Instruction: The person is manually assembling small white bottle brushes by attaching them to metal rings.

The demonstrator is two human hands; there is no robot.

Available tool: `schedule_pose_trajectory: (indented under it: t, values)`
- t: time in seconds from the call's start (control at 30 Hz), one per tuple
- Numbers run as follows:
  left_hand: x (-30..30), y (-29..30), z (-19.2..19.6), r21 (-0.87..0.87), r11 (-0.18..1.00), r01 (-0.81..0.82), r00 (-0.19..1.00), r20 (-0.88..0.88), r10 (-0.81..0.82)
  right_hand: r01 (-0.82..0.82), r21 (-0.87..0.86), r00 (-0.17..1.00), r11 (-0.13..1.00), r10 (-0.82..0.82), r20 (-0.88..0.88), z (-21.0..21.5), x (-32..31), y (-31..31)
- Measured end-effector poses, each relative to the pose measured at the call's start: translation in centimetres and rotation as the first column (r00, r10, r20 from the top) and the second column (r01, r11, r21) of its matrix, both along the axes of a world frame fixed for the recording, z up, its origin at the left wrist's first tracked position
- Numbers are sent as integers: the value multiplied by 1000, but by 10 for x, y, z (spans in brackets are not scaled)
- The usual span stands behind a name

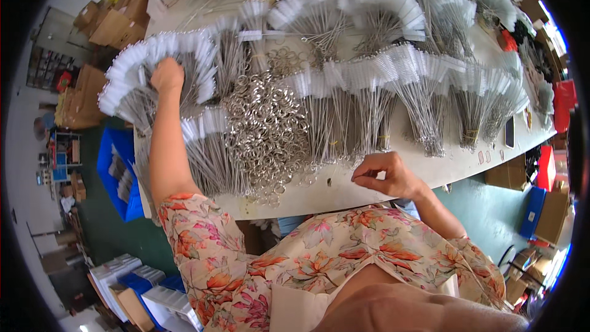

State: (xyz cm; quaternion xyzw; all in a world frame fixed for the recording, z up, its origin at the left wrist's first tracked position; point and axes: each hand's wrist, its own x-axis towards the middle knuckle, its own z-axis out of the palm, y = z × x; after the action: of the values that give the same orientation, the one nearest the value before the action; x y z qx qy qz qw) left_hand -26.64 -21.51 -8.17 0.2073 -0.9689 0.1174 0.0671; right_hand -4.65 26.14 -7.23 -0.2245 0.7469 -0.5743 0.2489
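A floral blouse (332,240) was nearest the camera, before a white surface (452,169). Around the heap of metal rings (267,129), white-bristled wire brushes (369,77) lay mostly gathered into bundles; bundling looked well along, while the rings remained loose. Left of the heap, the left hand (168,75) was inside a brush fan (126,74), its grip curled among the heads, though whether around stems I couldn't tell. Right of the heap, the right hand (386,175) had its grip pressed together, nothing visible inside, just beside the nearest brush stems.
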Motion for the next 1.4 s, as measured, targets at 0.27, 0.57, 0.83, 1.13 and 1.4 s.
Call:
schedule_pose_trajectory:
  t: [0.27,0.57,0.83,1.13,1.4]
  values:
    - [-4,-7,7,342,873,347,803,-589,-89,190,194,873,963,-75,-481,59,-143,-6]
    - [-33,97,-27,435,827,355,910,43,-413,521,471,809,712,-236,-538,-20,-328,-60]
    - [-23,67,-41,652,661,371,912,-122,-392,648,-166,560,744,-612,-558,15,-306,-59]
    - [18,90,24,775,335,536,771,-611,180,960,-87,73,266,-539,-839,67,-335,220]
    - [136,143,72,874,82,479,820,-479,315,906,420,302,50,-771,-560,6,-325,306]
